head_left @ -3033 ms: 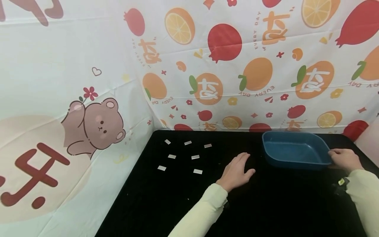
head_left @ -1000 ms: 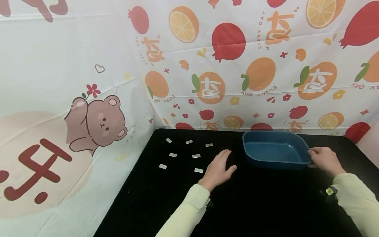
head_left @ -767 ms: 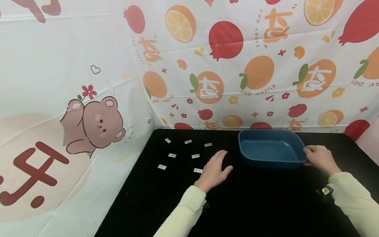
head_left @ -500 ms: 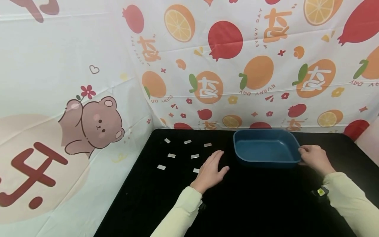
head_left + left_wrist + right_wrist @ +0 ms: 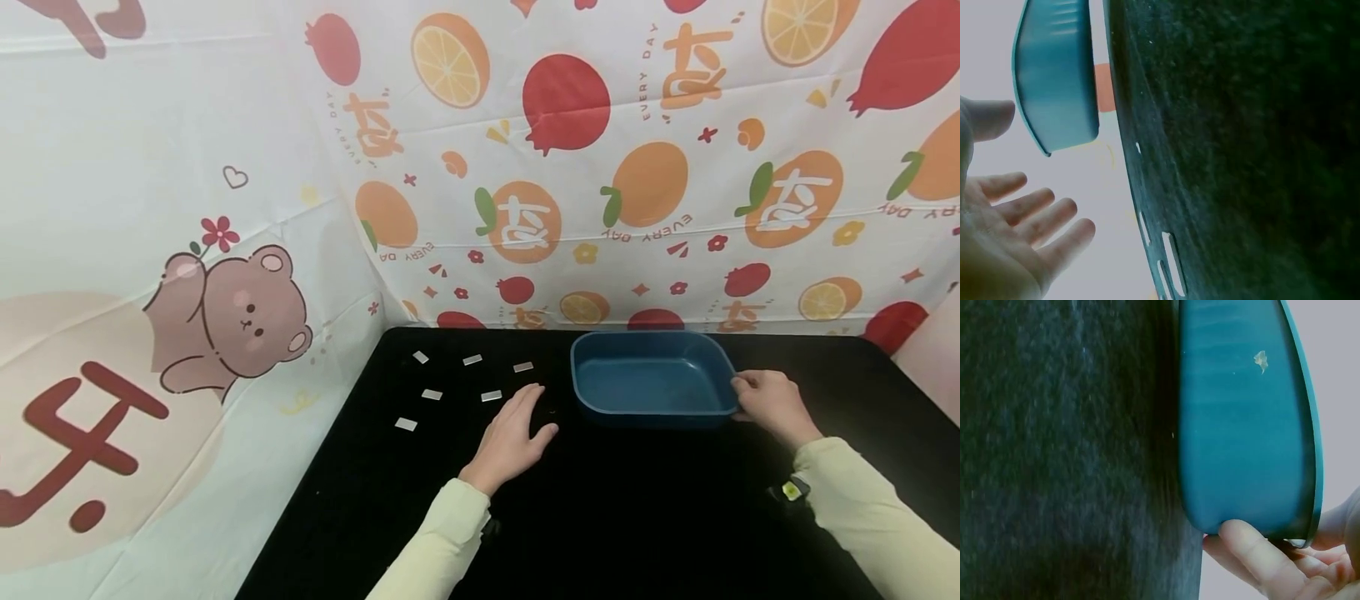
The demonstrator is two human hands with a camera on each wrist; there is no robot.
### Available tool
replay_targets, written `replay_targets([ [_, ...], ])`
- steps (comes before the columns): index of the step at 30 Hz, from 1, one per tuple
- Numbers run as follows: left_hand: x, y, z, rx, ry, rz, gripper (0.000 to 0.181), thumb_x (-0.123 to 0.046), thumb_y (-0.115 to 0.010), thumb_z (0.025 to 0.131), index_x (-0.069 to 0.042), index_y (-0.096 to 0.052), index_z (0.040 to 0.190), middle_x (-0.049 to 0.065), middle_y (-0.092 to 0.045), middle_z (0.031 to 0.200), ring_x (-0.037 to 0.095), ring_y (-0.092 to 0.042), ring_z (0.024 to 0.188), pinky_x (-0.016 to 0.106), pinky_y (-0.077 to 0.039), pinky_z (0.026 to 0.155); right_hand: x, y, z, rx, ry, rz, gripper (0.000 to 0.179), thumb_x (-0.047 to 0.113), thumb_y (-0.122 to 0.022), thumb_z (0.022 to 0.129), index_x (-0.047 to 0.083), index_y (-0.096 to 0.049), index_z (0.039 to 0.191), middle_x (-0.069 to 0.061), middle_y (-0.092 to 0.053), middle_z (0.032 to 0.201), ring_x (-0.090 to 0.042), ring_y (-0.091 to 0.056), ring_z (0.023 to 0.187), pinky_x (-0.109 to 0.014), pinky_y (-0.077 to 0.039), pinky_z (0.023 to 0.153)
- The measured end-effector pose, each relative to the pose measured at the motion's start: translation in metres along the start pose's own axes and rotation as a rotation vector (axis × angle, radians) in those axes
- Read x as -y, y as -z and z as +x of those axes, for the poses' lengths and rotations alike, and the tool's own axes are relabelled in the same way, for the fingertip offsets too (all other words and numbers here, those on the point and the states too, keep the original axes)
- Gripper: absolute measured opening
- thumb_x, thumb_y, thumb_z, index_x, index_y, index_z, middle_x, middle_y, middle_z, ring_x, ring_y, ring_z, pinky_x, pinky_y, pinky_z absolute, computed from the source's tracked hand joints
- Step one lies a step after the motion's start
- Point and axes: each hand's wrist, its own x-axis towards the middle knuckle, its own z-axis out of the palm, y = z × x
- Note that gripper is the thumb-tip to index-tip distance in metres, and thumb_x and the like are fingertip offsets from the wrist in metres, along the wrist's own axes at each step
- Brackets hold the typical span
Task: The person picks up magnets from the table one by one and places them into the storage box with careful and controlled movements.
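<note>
A blue plastic basin stands near the back of the black table. At its right end my right hand grips the rim; in the right wrist view, fingertips touch the outside wall. To the left of the basin my left hand is held out, fingers straight and thumb spread, holding nothing. The left wrist view shows the same hand apart from the basin. Several small white rectangular pieces lie spaced out on the table beyond and left of that hand, which hides one of them.
The black table meets a fruit-print cloth along its back edge. A bear-print cloth hangs along the left side. A pale pink surface borders the right.
The basin has slid left across the table with my right hand at its end. My left hand has moved left too, now covering the nearest white piece on the right.
</note>
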Motion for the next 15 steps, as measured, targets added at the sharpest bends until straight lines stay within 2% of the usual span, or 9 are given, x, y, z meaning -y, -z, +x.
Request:
replay_targets([
  [5,0.006,0.002,-0.005,-0.009,0.016,0.005,0.061,-0.036,-0.059,0.098,-0.011,-0.042,0.150,0.009,-0.040,0.158,0.028,-0.044,0.143,0.049,-0.043,0.111,0.008,-0.009,-0.002,-0.002,0.007,0.011,0.046,0.016,-0.040,0.105,-0.021,-0.049,0.130,-0.041,-0.058,0.117,-0.021,-0.075,0.078,-0.033,-0.061,0.066],
  [15,0.014,0.008,-0.017,-0.030,0.029,0.027,0.062,-0.033,-0.062,0.096,-0.009,-0.042,0.150,0.011,-0.040,0.157,0.032,-0.042,0.144,0.053,-0.042,0.111,0.026,-0.030,-0.004,-0.031,-0.002,0.032,0.045,0.014,-0.040,0.104,-0.021,-0.048,0.132,-0.043,-0.055,0.123,-0.023,-0.075,0.081,-0.033,-0.062,0.066],
])
